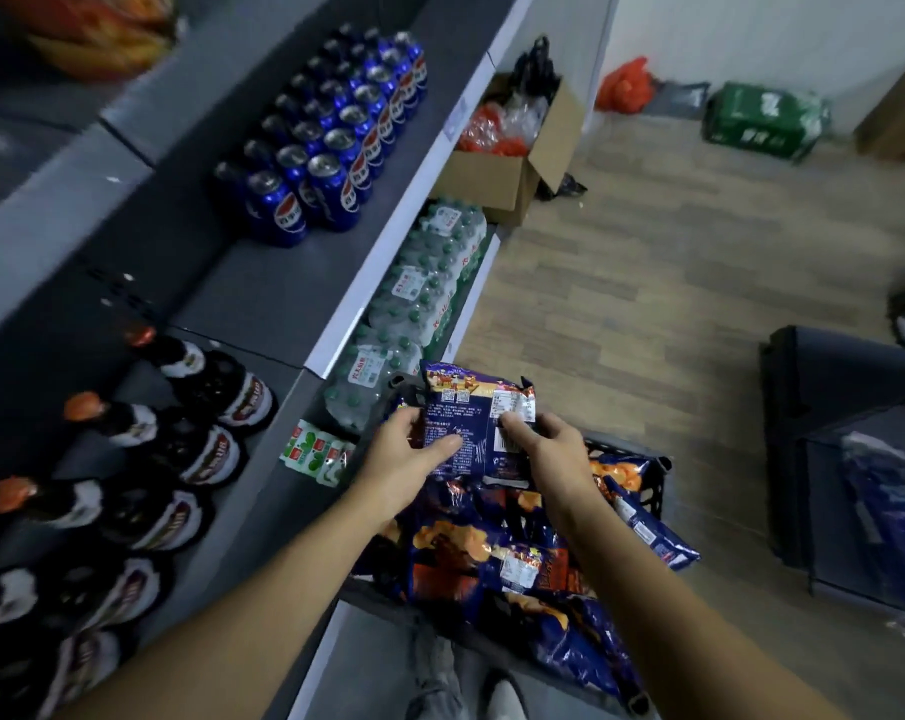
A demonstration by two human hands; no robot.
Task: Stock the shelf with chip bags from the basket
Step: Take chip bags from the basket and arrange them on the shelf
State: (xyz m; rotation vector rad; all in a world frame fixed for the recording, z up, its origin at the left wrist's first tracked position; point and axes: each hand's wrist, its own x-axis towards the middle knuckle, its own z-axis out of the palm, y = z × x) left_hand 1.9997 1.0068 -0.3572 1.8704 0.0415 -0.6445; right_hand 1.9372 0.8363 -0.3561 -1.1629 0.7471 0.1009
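A dark blue chip bag (473,407) is held upright over the black basket (657,491), its printed back facing me. My left hand (406,452) grips its left edge, thumb across the back. My right hand (546,441) pinches its right side near the barcode. Several more blue and orange chip bags (471,556) lie piled in the basket below my forearms. The grey shelf (263,298) runs along the left, with an open stretch of board between the cans and the bottles.
Blue cola cans (330,148) and dark bottles with orange caps (180,444) stand on the shelf. Shrink-wrapped water packs (424,298) fill the bottom level. A cardboard box (512,163), a green case (767,119) and a dark crate (850,459) sit on the wooden floor.
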